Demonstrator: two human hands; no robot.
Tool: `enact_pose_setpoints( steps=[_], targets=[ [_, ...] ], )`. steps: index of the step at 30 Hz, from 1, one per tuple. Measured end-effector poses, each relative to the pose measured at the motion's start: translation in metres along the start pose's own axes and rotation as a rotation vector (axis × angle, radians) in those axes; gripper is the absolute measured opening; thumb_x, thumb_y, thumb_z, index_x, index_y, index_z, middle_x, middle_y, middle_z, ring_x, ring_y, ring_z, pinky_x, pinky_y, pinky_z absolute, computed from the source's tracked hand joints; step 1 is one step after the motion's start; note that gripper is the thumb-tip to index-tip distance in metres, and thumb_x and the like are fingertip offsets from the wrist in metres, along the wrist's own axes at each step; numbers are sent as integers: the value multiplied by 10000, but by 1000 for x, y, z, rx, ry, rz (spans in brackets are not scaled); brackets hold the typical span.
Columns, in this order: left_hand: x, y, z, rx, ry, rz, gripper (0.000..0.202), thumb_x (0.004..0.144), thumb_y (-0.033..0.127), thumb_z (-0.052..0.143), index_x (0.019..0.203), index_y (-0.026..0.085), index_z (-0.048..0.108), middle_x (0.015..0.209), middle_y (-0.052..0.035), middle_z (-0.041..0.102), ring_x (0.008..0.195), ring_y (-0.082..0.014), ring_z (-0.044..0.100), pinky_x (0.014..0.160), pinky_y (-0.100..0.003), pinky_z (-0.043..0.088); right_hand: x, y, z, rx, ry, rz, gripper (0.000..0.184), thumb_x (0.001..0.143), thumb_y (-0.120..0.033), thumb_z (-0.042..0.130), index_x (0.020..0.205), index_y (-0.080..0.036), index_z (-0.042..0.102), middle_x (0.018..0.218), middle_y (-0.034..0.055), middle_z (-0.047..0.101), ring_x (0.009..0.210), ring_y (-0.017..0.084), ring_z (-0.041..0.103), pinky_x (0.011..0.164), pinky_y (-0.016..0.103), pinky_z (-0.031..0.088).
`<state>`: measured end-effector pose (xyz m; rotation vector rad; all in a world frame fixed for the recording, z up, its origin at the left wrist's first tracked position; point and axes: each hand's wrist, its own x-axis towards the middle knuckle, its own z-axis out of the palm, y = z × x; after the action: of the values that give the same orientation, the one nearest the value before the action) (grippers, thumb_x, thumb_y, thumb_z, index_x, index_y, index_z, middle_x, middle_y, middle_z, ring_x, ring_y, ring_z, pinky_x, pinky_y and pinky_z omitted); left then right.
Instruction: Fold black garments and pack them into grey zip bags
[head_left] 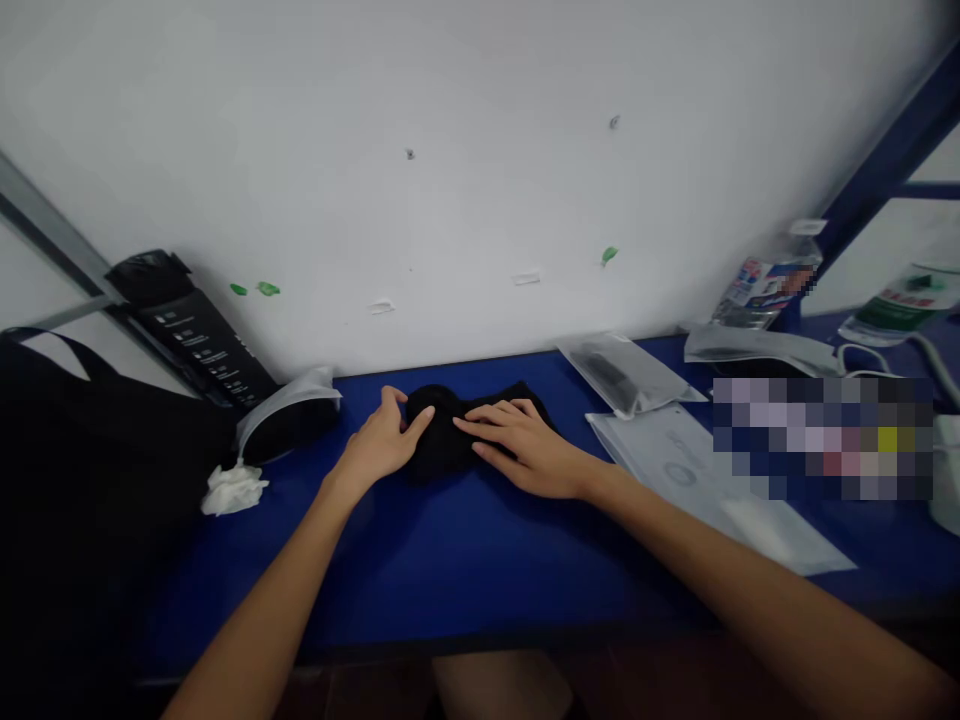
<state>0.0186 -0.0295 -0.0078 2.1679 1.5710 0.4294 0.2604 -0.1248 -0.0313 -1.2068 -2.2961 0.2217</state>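
Left hand (382, 442): half open, fingers lightly curled, fingertips against the cloth's left side; I can't tell whether they have actually pinched it.
Right hand (525, 450): open and nearly flat, fingers spread over the cloth's right half, pressing on top, not gripping.
Black cloth (442, 445): bunched and soft, lying in the middle of the table between my hands and touching both; what garment it is I can't tell.
Table (450, 565): blue top, running left and right under everything.
Just left: dark item in a translucent bag (289, 418), with a crumpled white tissue (232, 490) touching the table near it.
Further left: black box (187, 330) leaning on the wall, black bag (75, 480) at the near left.
Right: grey plastic bag (622, 375) near the far edge, flat pale bag (697, 480) beside my right forearm, another grey bag (757, 350) further along.
Far right: two plastic bottles (765, 285) (900, 305), one behind a blurred patch (825, 435) that hides whatever lies there.
Far side: white wall (450, 170), with green marks (259, 289) low on it.
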Motion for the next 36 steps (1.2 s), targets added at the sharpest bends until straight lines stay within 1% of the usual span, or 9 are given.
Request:
enact_pose_setpoints(
  steps=[3,6,9,13,22,26,29,33,36],
  targets=[
    [2,-2,-1,2,-9,-8,584,986,716,455,1315,234,426,956,-80,730,898,-292,741,739,-356,513,0,0,-5,72,51,30,511,1122,-380,375,1627,-334,441,1539,107,570,1396,290,512,1138,539,351],
    [2,-5,0,25,-21,-15,601,959,731,491,1269,216,477,902,-78,723,836,-289,731,677,-341,484,0,2,-9,70,172,97,470,1110,-379,399,1549,-316,554,1465,111,616,1335,290,565,1104,509,395],
    [1,-5,1,78,-42,-17,602,892,790,548,1069,216,589,845,-79,718,788,-285,710,638,-332,450,0,9,-9,2,203,197,381,1088,-347,436,1214,-260,785,1190,97,717,1100,266,658,1008,467,452],
    [-3,0,2,35,-13,-11,578,826,807,621,850,230,650,766,-65,722,739,-274,692,594,-319,413,-2,19,-3,-6,115,231,328,1041,-354,551,912,-226,824,1022,80,693,947,232,660,910,424,500],
    [6,-4,6,-123,24,72,252,855,443,703,908,220,596,946,-87,747,840,-262,700,693,-335,504,-3,18,-12,117,91,82,260,1017,-328,616,1188,-253,797,1194,81,717,1080,238,700,995,408,517],
    [14,-23,-11,-129,93,-4,292,816,413,739,949,219,566,887,-46,704,823,-233,678,681,-312,498,-5,21,-18,52,120,126,227,1017,-341,616,991,-232,813,1096,73,763,1011,242,722,1018,438,491],
    [9,-21,-29,-173,172,-27,437,767,467,809,1031,210,573,984,-64,709,907,-249,688,727,-325,518,-6,17,-18,140,-14,90,288,1038,-452,603,1125,-259,798,1235,67,758,1149,264,704,1088,461,463],
    [-7,7,-43,-511,-70,129,568,877,617,722,1275,228,607,1159,-99,744,1051,-252,710,861,-354,552,-4,7,-18,338,-89,25,418,1099,-501,467,1398,-289,668,1456,50,665,1319,233,629,1136,396,459],
    [-14,25,-34,-576,-126,280,492,957,599,642,1295,241,643,1226,-103,746,1107,-252,711,935,-384,561,-1,9,-25,163,26,78,390,1109,-433,418,1136,-227,749,1215,83,740,1083,227,702,990,371,519]
  ],
)
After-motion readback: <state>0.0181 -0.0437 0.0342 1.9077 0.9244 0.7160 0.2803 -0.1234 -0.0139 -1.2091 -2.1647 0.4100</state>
